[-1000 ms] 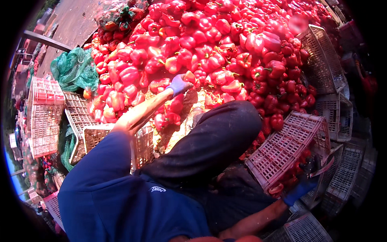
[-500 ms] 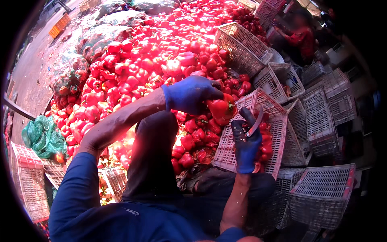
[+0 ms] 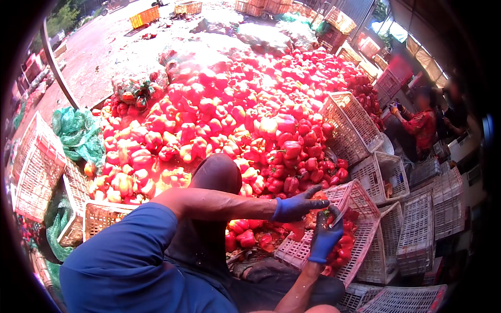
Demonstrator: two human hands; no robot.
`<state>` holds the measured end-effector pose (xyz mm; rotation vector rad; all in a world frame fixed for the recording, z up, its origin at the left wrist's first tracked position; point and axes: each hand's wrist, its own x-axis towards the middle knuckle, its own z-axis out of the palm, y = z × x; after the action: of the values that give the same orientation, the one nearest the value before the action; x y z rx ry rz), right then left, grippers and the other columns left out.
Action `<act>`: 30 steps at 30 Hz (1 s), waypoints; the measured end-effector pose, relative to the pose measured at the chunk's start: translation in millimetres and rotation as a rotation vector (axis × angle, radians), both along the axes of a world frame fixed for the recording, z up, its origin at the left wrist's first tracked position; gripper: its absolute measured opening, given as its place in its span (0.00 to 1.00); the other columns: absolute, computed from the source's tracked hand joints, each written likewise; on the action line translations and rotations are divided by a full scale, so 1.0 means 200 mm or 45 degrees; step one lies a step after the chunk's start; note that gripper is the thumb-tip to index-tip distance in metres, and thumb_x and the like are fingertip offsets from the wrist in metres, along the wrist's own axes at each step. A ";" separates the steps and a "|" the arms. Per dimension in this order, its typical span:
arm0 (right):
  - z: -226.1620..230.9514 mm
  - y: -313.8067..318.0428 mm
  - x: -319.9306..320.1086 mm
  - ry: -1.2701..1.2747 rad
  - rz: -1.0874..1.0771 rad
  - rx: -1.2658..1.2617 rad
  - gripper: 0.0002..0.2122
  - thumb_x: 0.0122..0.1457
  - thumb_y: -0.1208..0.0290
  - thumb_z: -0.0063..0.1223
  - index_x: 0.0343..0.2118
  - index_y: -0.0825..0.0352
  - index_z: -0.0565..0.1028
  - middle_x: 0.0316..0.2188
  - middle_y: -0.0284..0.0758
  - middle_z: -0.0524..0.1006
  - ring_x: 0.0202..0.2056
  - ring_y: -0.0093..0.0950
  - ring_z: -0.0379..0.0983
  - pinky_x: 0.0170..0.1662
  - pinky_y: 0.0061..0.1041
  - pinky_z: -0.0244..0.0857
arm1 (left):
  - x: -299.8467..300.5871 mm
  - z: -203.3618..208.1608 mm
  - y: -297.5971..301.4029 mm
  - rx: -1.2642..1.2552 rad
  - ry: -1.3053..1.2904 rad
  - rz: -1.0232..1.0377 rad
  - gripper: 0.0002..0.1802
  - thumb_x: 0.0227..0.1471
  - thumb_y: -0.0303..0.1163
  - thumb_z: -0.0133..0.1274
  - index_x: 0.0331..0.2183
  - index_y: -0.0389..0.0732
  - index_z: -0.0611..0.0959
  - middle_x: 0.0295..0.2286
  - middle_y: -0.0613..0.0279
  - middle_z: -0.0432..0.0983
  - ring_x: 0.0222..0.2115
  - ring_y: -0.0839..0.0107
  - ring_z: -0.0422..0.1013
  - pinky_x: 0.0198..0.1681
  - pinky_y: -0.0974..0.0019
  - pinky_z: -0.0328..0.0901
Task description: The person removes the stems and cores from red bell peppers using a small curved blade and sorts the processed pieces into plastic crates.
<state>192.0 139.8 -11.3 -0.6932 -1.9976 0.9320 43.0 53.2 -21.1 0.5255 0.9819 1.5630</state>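
Note:
My left hand, in a blue glove with dark fingers, is closed around a red bell pepper, its upper fingers fairly straight over the top. Most of that pepper is hidden between the two hands. My right hand, gloved the same way, grips a small knife whose blade points up beside the pepper. A bit of green stem shows near the right fingertips. Below and beside the hands, a tilted plastic crate holds several red pepper pieces.
A large heap of red peppers spreads ahead. Stacked crates line the right, and one crate leans on the heap. Green netting and more crates lie left. Filled mesh sacks edge the heap. Co-workers sit at right.
The view has shifted, showing more of the yard. My left hand has brought the pepper over the crate to my right hand, and its fingers have straightened. The knife stays in my right hand.

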 end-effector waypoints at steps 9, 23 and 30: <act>0.18 -0.09 -0.02 0.323 0.281 -0.735 0.15 0.64 0.70 0.57 0.52 0.71 0.75 0.42 0.34 0.79 0.44 0.23 0.76 0.51 0.25 0.69 | -0.16 -0.04 0.04 0.370 0.044 -0.251 0.25 0.63 0.35 0.58 0.58 0.35 0.75 0.54 0.56 0.78 0.54 0.70 0.74 0.57 0.62 0.70; 0.06 -0.09 -0.05 0.047 0.100 -0.126 0.18 0.54 0.75 0.73 0.46 0.69 0.78 0.35 0.30 0.81 0.36 0.20 0.75 0.42 0.23 0.72 | -0.16 0.02 0.02 0.352 0.251 -0.031 0.13 0.59 0.27 0.62 0.44 0.39 0.78 0.41 0.64 0.80 0.44 0.73 0.76 0.50 0.65 0.71; 0.00 -0.05 -0.02 -0.018 0.220 -0.334 0.16 0.49 0.77 0.71 0.40 0.68 0.77 0.31 0.36 0.82 0.34 0.28 0.81 0.40 0.28 0.74 | -0.14 0.10 0.00 0.241 0.537 -0.026 0.16 0.50 0.20 0.65 0.41 0.40 0.79 0.37 0.66 0.79 0.40 0.78 0.74 0.46 0.68 0.71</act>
<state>189.0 129.2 -11.7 -0.6773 -1.9907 1.3121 15.8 53.0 -2.1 1.0243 1.1413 1.5676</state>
